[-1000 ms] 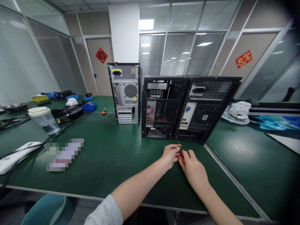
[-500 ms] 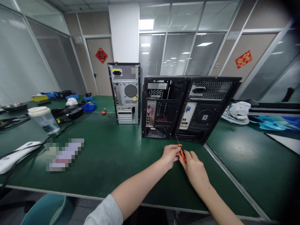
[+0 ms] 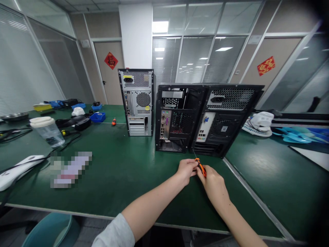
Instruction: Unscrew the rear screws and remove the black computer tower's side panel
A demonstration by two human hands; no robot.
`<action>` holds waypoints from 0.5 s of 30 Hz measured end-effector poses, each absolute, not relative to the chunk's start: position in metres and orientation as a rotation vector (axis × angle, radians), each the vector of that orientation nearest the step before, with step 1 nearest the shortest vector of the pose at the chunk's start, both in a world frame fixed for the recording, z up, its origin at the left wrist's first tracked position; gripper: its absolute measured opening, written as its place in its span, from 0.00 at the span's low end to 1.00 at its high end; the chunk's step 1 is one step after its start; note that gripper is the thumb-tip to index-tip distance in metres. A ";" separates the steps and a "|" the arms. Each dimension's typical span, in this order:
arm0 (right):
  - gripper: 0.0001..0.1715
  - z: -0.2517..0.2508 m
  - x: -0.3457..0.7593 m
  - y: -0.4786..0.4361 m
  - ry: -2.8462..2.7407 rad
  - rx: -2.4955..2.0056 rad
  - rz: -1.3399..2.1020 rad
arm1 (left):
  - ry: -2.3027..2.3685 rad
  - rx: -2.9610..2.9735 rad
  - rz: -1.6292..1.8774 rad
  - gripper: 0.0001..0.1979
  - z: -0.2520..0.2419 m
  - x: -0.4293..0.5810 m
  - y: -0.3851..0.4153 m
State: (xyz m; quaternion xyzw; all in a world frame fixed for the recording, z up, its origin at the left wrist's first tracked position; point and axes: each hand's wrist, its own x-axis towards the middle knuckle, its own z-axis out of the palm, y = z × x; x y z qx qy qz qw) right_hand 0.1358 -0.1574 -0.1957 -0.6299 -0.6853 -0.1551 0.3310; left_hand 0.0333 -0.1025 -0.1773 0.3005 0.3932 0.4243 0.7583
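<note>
An orange and black screwdriver (image 3: 201,167) points its thin shaft at the lower left corner of the right black computer case (image 3: 223,128). My right hand (image 3: 212,180) is closed round its handle. My left hand (image 3: 187,170) pinches the screwdriver near the front of the handle. Beside that case, touching it, stands another black computer case (image 3: 177,118) with an open upper bay. Farther left, a silver and black computer case (image 3: 140,103) stands upright. Whether the screwdriver's tip sits in a screw is too small to tell.
A second orange screwdriver (image 3: 113,121) lies on the green table (image 3: 123,171), near a blue bin (image 3: 98,117). At the left are a lidded water cup (image 3: 48,132), cables and a blurred flat object (image 3: 72,169). White and blue fan parts (image 3: 295,134) lie at the right.
The screwdriver's handle has turned a little and my right hand's fingers have shifted on it. Both hands stay in nearly the same place.
</note>
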 end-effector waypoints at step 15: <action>0.20 -0.185 0.135 -0.160 -1.613 -1.718 0.225 | 0.860 0.621 0.989 0.06 -0.179 0.034 -0.103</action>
